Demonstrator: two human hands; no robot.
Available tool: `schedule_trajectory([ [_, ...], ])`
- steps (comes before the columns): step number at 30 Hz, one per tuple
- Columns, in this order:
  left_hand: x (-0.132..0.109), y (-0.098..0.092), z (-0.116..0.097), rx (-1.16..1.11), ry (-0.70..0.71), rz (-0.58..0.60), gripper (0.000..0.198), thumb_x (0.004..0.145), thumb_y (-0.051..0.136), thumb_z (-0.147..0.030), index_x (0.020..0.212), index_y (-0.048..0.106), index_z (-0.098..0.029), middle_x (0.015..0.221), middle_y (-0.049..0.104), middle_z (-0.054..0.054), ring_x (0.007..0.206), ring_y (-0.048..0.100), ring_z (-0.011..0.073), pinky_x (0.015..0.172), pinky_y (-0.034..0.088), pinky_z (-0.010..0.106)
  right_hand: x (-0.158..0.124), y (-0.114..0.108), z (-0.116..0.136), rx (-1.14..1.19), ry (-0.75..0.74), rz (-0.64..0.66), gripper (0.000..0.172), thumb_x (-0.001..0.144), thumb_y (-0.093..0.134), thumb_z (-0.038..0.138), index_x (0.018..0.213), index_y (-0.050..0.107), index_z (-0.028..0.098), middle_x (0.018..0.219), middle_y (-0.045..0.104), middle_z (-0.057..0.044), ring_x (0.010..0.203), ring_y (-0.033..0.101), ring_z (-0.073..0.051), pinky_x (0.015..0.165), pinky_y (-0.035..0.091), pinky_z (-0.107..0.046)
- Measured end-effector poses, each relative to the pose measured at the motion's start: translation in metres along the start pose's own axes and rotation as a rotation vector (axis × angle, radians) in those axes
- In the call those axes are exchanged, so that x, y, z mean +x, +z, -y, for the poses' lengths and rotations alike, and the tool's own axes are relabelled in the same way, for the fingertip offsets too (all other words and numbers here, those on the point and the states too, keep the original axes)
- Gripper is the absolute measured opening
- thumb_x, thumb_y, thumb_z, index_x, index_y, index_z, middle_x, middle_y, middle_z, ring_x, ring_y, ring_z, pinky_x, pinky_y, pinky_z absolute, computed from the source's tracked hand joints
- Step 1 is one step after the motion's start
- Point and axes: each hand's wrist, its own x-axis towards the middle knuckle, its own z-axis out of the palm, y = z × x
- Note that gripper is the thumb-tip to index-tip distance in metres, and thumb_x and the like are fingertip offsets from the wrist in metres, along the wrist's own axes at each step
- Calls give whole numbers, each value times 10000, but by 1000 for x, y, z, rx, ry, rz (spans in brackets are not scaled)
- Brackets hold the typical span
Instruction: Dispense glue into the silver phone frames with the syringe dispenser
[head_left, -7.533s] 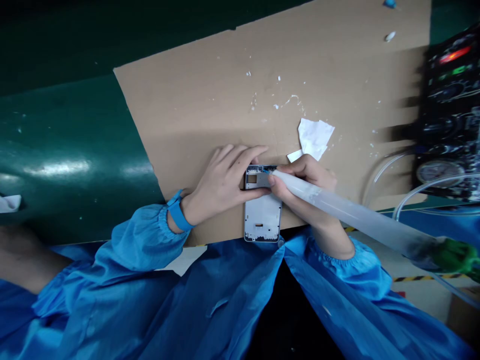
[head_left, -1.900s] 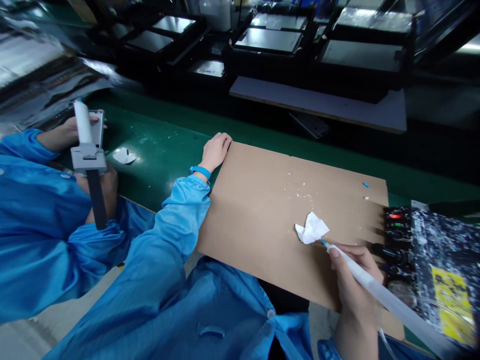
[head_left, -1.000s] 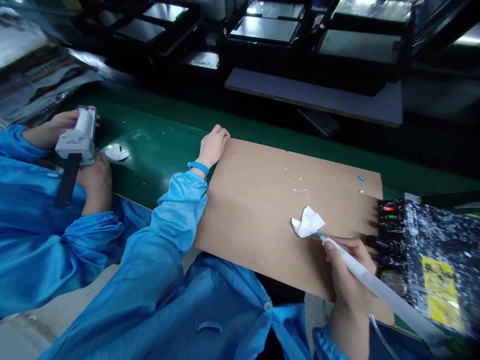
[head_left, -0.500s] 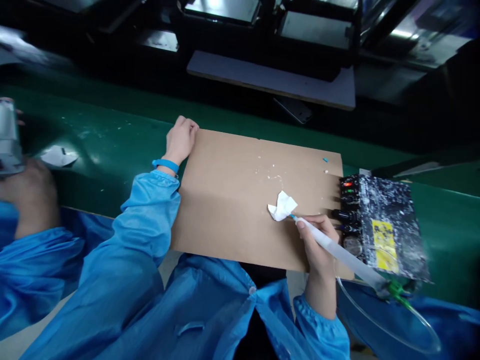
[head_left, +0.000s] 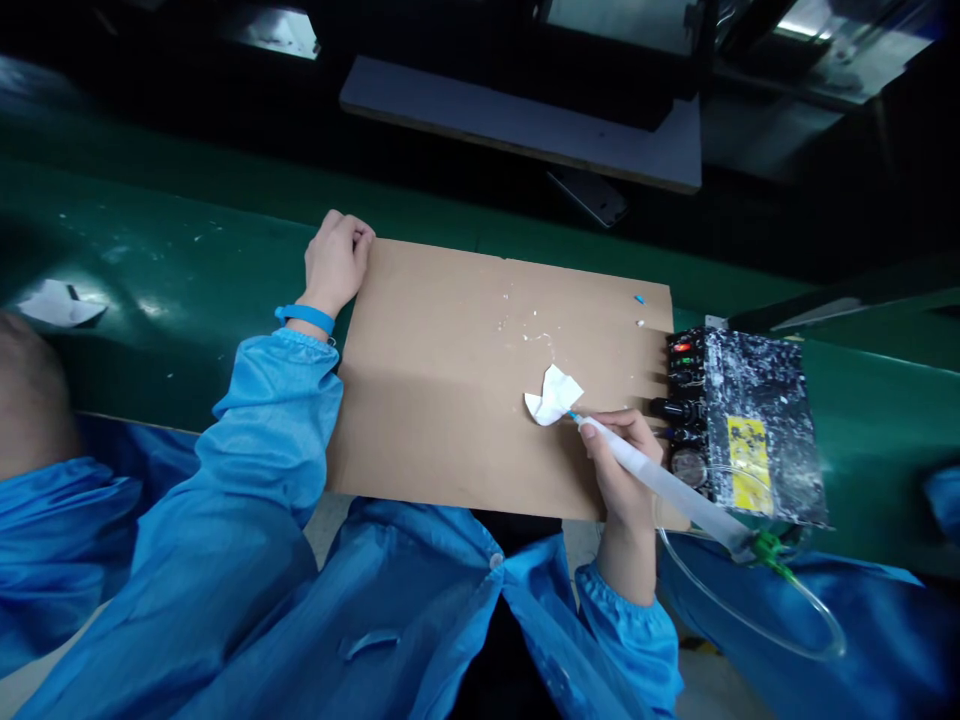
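Note:
My right hand [head_left: 624, 465] grips a long translucent glue syringe [head_left: 667, 487] like a pen. Its blue tip touches a crumpled white paper scrap [head_left: 553, 394] lying on the brown cardboard sheet [head_left: 450, 400]. A green fitting and a clear tube [head_left: 757, 620] lead off the syringe's rear end. My left hand [head_left: 335, 259] rests at the cardboard's far left corner with its fingers curled shut, and nothing shows in them. A blue band sits on that wrist.
The cardboard lies on a green conveyor belt [head_left: 165, 280]. A glue-spattered black controller box [head_left: 750, 425] with knobs and lights stands at the right. Another person's hand [head_left: 30, 390] and blue sleeve sit at the left, near a white scrap [head_left: 56, 302]. Dark fixtures line the back.
The phone frame seen earlier under my hands is gone from the cardboard. The view has swung right and down, so the neighbour's glue gun left the picture. My hands stay put.

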Motion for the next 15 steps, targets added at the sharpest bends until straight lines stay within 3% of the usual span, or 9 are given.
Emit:
schedule_trajectory([
  [6, 2, 5, 6, -34, -10, 0, 344, 1101, 481, -538, 1127, 750, -325, 1337, 698, 124, 1317, 715, 376, 1186, 608, 533, 0, 1, -2, -3, -18, -6, 371, 912, 897, 545, 939, 733, 213, 745, 693, -19, 616, 600, -173, 586, 496, -292],
  [10, 0, 4, -1, -6, -29, -8, 313, 1147, 491, -440, 1144, 741, -251, 1331, 697, 151, 1268, 722, 348, 1197, 568, 519, -1, -3, -4, 7, 2, -16, 410, 881, 938, 569, 936, 767, 200, 765, 718, -44, 612, 598, -180, 589, 473, -304],
  [15, -1, 0, -11, 21, -8, 34, 308, 1212, 464, -366, 1191, 732, -216, 1339, 707, 146, 1221, 721, 282, 1110, 564, 410, 3, -2, -8, -4, -18, -108, 438, 790, 1026, 574, 914, 810, 214, 774, 741, -90, 628, 616, -227, 572, 402, -343],
])
